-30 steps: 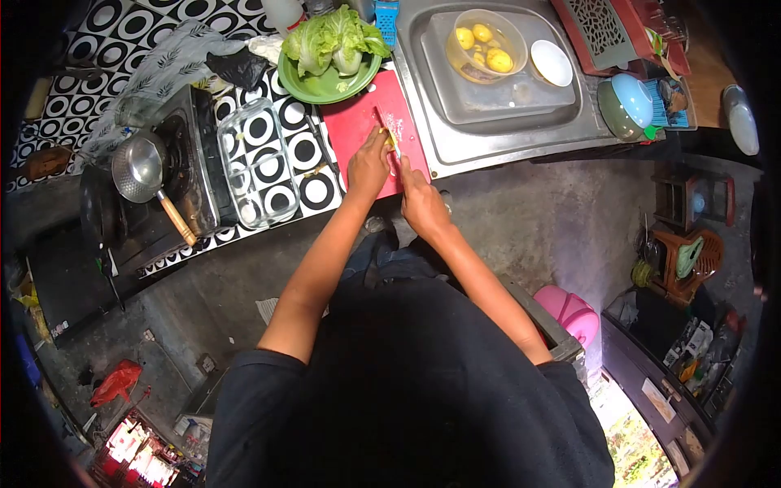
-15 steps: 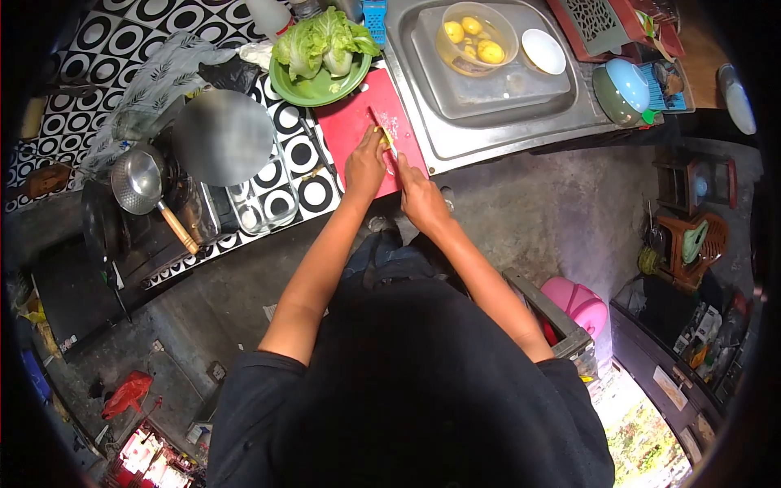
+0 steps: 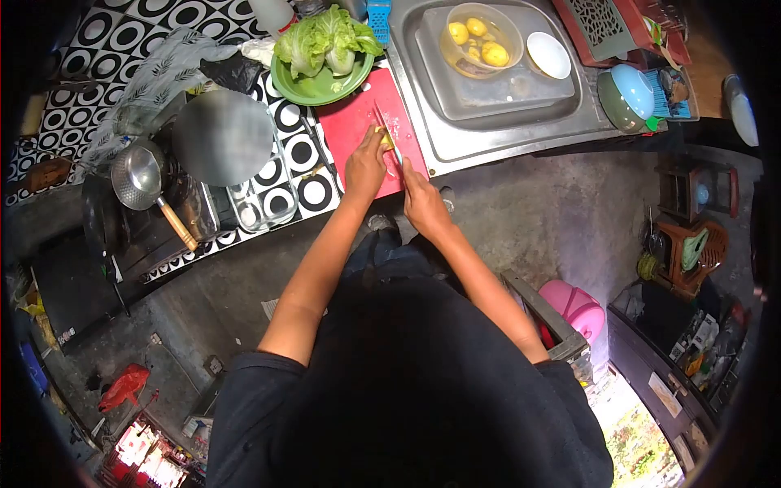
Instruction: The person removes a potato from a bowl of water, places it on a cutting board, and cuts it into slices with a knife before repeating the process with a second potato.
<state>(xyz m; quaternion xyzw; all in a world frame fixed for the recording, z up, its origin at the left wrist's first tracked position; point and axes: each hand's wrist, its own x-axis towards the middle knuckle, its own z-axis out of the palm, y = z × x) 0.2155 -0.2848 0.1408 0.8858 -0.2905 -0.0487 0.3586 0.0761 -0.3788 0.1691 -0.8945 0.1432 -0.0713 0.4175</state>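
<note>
My left hand (image 3: pixel 366 167) is closed on a small yellow piece of potato (image 3: pixel 386 141), pressing it on the red cutting board (image 3: pixel 342 122). Wrapped around a knife handle, my right hand (image 3: pixel 425 203) sits at the near right part of the board. The knife (image 3: pixel 397 148) points away from me, its thin blade beside the potato. Small pale bits lie on the board around the blade. Beyond the board stands a green bowl (image 3: pixel 313 93) with leafy greens (image 3: pixel 338 42).
Right of the board, a steel sink unit (image 3: pixel 455 150) carries a clear bowl (image 3: pixel 455 69) of yellow potatoes in water and a white bowl (image 3: pixel 548 55). To the left are a round lid (image 3: pixel 224 138), a wooden-handled strainer (image 3: pixel 138 175) and a glass dish (image 3: pixel 281 207).
The knife has shifted slightly and its blade now stands a little more to the right of my left fingers. My right hand has barely moved; my left hand stays on the potato.
</note>
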